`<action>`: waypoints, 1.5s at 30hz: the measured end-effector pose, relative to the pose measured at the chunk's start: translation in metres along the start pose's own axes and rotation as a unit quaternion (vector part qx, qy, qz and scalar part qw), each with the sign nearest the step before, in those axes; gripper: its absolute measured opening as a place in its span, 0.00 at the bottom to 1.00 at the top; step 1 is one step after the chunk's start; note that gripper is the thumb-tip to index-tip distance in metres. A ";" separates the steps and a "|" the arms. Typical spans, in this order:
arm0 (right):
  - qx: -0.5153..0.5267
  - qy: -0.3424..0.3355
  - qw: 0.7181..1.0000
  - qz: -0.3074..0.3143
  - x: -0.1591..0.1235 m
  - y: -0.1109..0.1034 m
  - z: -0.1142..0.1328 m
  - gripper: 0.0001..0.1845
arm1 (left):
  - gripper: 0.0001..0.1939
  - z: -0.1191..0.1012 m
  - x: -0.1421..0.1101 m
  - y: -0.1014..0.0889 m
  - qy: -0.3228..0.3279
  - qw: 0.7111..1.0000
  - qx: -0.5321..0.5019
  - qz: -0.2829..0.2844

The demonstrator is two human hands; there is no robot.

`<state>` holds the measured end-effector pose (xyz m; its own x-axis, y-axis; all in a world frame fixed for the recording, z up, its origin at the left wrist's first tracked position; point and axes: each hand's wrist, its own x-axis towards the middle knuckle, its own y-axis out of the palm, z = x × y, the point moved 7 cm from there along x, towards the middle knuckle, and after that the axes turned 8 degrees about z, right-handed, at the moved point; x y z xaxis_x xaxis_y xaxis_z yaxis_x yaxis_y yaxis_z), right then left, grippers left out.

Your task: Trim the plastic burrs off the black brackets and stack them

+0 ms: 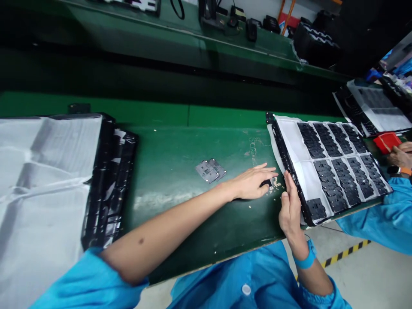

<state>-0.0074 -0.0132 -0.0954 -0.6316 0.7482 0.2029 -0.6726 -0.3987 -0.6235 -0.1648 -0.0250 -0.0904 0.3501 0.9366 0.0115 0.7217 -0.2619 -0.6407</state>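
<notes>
My left hand (252, 182) reaches over the green tabletop, fingers stretched forward. Between its thumb and fingers shows a small black part (266, 183), mostly covered by the hand. Tiny beige bits (277, 184) lie scattered beside it. My right hand (291, 208), fingers straight and together, stands on edge along the left side of a black tray (291, 165), apparently touching it. White-lined compartments in this tray hold rows of black flat parts (343, 178). Two thin grey plates (209, 170) overlap on the table, left of my left hand.
On the left is a stack of black trays (107, 184) under a white foam sheet (48, 171). Another tray stack (373, 107) stands at the far right. A co-worker's hand (401, 156) is by a red object (387, 142). A raised shelf (209, 36) runs along the back.
</notes>
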 end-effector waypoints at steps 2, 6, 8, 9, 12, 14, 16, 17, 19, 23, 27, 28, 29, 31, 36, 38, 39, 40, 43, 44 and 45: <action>-0.043 0.002 0.999 0.031 0.002 0.006 0.000 0.32 | 0.28 -0.004 -0.005 0.001 0.001 1.000 -0.003 0.010; -0.064 -0.003 0.992 0.108 -0.003 0.021 0.011 0.33 | 0.25 -0.006 -0.023 -0.017 -0.002 0.999 -0.039 -0.034; -0.035 -0.015 0.990 0.134 -0.008 0.027 0.020 0.33 | 0.25 -0.005 -0.034 -0.030 -0.004 0.996 -0.054 -0.074; -0.018 -0.020 0.989 0.145 -0.011 0.029 0.024 0.33 | 0.24 -0.005 -0.040 -0.035 -0.012 0.994 -0.056 -0.090; 0.014 -0.027 0.990 0.135 -0.014 0.025 0.027 0.32 | 0.24 0.001 -0.055 -0.036 -0.056 0.991 -0.044 -0.113; -0.001 -0.023 0.995 0.100 -0.010 0.019 0.023 0.32 | 0.23 0.005 -0.059 -0.031 -0.080 0.989 -0.035 -0.122; -0.036 -0.015 0.996 0.079 -0.002 0.018 0.019 0.32 | 0.22 0.009 -0.057 -0.021 -0.097 0.986 -0.028 -0.137; -0.052 -0.011 0.996 0.078 0.002 0.021 0.018 0.33 | 0.21 0.011 -0.055 -0.016 -0.103 0.984 -0.022 -0.147; -0.053 -0.007 0.995 0.088 0.007 0.029 0.020 0.34 | 0.21 0.012 -0.053 -0.006 -0.111 0.979 -0.016 -0.171; 0.048 -0.014 0.989 0.139 0.003 0.044 0.028 0.34 | 0.19 0.008 -0.070 0.009 -0.131 0.970 -0.063 -0.193; 0.038 0.006 0.996 0.081 0.000 0.039 0.026 0.32 | 0.12 0.001 -0.098 0.002 -0.151 0.960 -0.105 -0.213; 0.029 0.005 0.997 0.073 0.000 0.039 0.028 0.31 | 0.12 0.000 -0.101 -0.002 -0.155 0.957 -0.106 -0.222; 0.024 -0.004 0.997 0.076 0.000 0.040 0.032 0.31 | 0.12 -0.001 -0.102 -0.007 -0.157 0.955 -0.105 -0.229; 0.032 -0.035 0.994 0.097 0.000 0.043 0.045 0.29 | 0.12 -0.004 -0.098 -0.019 -0.149 0.953 -0.100 -0.243; 0.053 -0.050 0.997 0.033 -0.013 0.014 0.060 0.17 | 0.12 -0.023 -0.079 -0.055 -0.115 0.951 -0.078 -0.277; 0.060 -0.024 0.998 0.003 -0.022 0.000 0.053 0.15 | 0.13 -0.029 -0.074 -0.058 -0.136 0.946 -0.128 -0.265; 0.067 -0.006 0.998 -0.010 -0.025 -0.005 0.048 0.14 | 0.13 -0.030 -0.073 -0.055 -0.156 0.939 -0.176 -0.251; 0.077 0.013 0.997 -0.021 -0.028 -0.009 0.043 0.13 | 0.14 -0.031 -0.072 -0.048 -0.177 0.928 -0.232 -0.234; 0.142 0.059 0.988 -0.018 -0.031 -0.008 0.035 0.15 | 0.18 -0.032 -0.078 -0.022 -0.221 0.879 -0.362 -0.217; 0.175 0.068 0.982 0.003 -0.030 -0.004 0.037 0.17 | 0.18 -0.033 -0.082 -0.015 -0.225 0.867 -0.384 -0.225; 0.210 0.073 0.974 0.034 -0.027 0.002 0.040 0.19 | 0.18 -0.034 -0.087 -0.009 -0.224 0.856 -0.401 -0.236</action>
<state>-0.0073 -0.0556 -0.0725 -0.6387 0.7682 0.0429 -0.7494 -0.6085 -0.2610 -0.1815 -0.1121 -0.0597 -0.2287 0.9304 -0.2863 0.9605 0.2636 0.0894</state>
